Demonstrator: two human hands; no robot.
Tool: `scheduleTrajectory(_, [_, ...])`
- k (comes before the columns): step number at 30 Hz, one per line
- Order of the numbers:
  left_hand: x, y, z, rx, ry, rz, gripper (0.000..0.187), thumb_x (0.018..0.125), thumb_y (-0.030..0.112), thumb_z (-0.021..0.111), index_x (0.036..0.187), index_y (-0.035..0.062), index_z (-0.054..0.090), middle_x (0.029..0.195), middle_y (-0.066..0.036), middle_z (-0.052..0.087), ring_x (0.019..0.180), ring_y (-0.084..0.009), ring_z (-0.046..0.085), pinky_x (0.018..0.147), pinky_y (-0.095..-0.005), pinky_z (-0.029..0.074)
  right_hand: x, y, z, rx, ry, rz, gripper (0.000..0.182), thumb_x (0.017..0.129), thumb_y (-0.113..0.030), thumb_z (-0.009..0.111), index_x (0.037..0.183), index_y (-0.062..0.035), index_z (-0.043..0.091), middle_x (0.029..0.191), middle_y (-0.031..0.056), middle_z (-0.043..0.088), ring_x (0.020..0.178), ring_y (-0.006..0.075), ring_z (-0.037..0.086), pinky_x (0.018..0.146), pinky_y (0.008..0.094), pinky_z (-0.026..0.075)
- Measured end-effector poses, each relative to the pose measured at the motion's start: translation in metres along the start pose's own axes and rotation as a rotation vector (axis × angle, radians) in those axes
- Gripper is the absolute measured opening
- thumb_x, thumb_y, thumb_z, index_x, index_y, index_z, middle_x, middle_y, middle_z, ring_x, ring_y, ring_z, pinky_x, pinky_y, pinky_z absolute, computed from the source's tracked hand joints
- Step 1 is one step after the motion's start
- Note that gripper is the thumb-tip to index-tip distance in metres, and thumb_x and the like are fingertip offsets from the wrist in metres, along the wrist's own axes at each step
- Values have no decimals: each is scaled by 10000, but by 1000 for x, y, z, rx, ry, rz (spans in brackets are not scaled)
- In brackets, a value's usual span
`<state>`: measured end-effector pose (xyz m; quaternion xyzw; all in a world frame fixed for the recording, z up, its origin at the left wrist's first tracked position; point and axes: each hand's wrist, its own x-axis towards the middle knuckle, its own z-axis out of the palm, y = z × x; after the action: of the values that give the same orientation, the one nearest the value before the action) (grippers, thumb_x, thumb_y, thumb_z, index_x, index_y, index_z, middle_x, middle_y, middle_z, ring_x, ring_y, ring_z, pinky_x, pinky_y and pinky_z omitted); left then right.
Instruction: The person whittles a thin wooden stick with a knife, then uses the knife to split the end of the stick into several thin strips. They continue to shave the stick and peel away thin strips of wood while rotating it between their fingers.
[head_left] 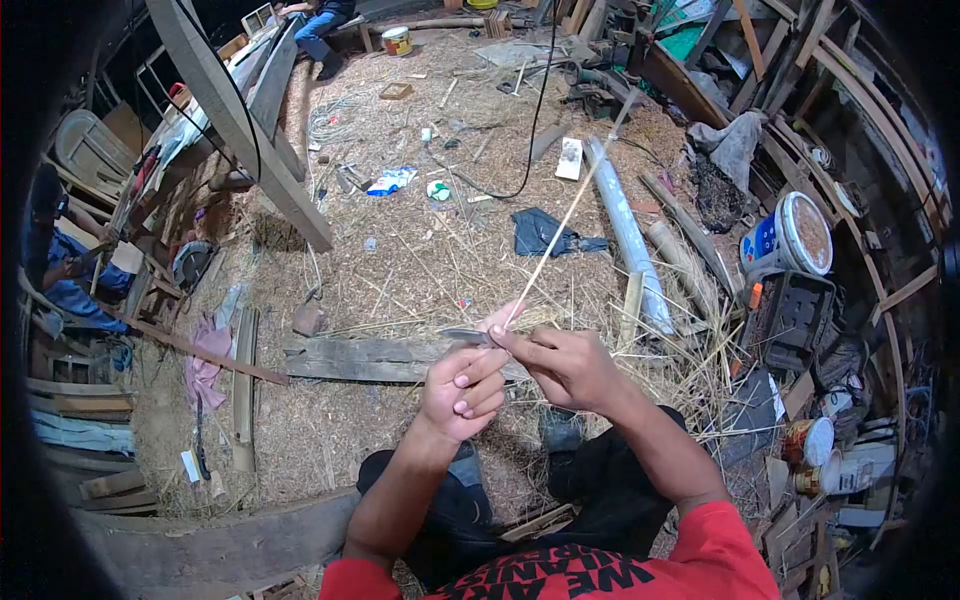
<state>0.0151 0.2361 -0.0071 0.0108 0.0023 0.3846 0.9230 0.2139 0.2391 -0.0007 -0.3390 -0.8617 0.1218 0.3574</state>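
My left hand [465, 390] is closed below the near end of a long thin pale strip [560, 228]; what its curled fingers hold is hidden. Beside it, my right hand [562, 366] pinches the strip near that end, its thumb on top. The strip slants up and away to the right. A short grey blade [466, 336] lies between the hands, its tip toward the left; I cannot tell which hand holds its handle. Something pinkish [500, 318] shows just beyond the fingertips.
A worn plank [370, 358] lies beyond my hands, with straw [700, 375] to the right. Farther off are a pale pole [632, 235] and a white bucket [803, 234]. A wooden beam [235, 120] slants at the left. Two people sit at the left edge and top left.
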Motion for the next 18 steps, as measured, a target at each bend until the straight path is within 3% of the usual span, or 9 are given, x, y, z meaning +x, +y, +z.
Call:
scheduleTrajectory(7, [-2,-4,-6,96,-41,55,470,992,70,269,1459,60,331,586,36,379,372,-71,340,363,-220,315,-4,0,-4,-205,67,62,641,764,-40,643,1365,-241,546,644,54,444,537,225,521,471,364,438])
scheduleTrajectory(10, [0,-6,-3,183,-66,23,412,997,70,322,1393,65,431,580,51,350,372,-52,316,359,-198,298,-6,9,-7,-262,96,102,669,783,-80,629,1397,-315,502,666,46,448,547,218,530,465,361,454])
scheduleTrajectory(15, [0,-7,0,183,-19,29,520,975,41,302,1493,46,253,564,48,344,367,-53,319,365,-205,303,-4,13,-17,-254,70,122,659,803,-59,613,1397,-322,502,653,53,460,542,215,529,477,366,458])
scheduleTrajectory(18, [-5,-8,3,221,-7,-22,580,961,21,293,1523,25,149,546,49,333,362,-52,315,368,-204,300,-6,49,-26,-327,221,200,659,824,-50,596,1416,-314,481,632,61,472,521,198,509,481,354,451])
